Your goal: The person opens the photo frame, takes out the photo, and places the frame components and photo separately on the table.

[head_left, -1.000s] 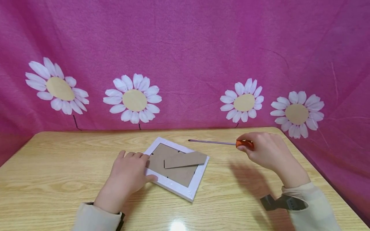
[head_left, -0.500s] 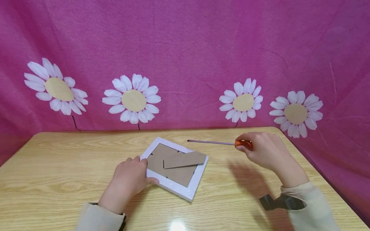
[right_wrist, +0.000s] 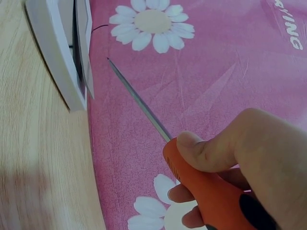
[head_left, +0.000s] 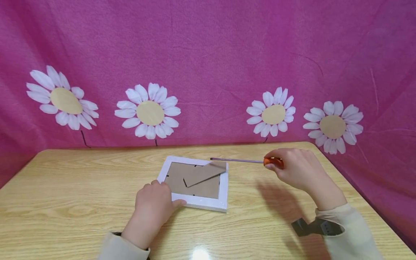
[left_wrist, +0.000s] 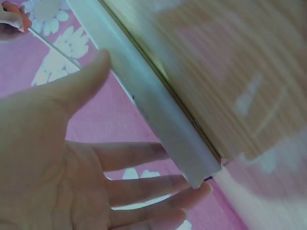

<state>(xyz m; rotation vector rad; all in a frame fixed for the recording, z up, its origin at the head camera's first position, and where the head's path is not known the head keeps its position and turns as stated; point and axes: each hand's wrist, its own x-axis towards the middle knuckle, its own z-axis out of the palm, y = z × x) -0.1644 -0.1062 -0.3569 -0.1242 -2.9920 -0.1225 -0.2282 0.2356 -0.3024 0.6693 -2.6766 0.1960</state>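
In the head view a white picture frame (head_left: 199, 202) lies back up on the table. Its brown backing (head_left: 177, 177) carries a flat brown stand leg (head_left: 208, 172) that slants up to the right. My left hand (head_left: 154, 204) holds the frame by its near left corner, thumb along the near edge and fingers at the left side. The left wrist view shows the thumb and fingertips against the frame's side (left_wrist: 148, 91). My right hand (head_left: 294, 168) grips a screwdriver by its orange handle (right_wrist: 211, 191). The thin shaft (head_left: 238, 160) points left, its tip close above the frame's far right part.
The wooden table (head_left: 81, 191) reaches back to a pink cloth (head_left: 208, 72) with large white daisies. A dark strap (head_left: 320, 227) sits on the right wrist and its shadow falls on the table.
The picture frame has turned counterclockwise, its near edge now almost level. My left hand has moved right and nearer with it. The right hand and screwdriver have barely moved.
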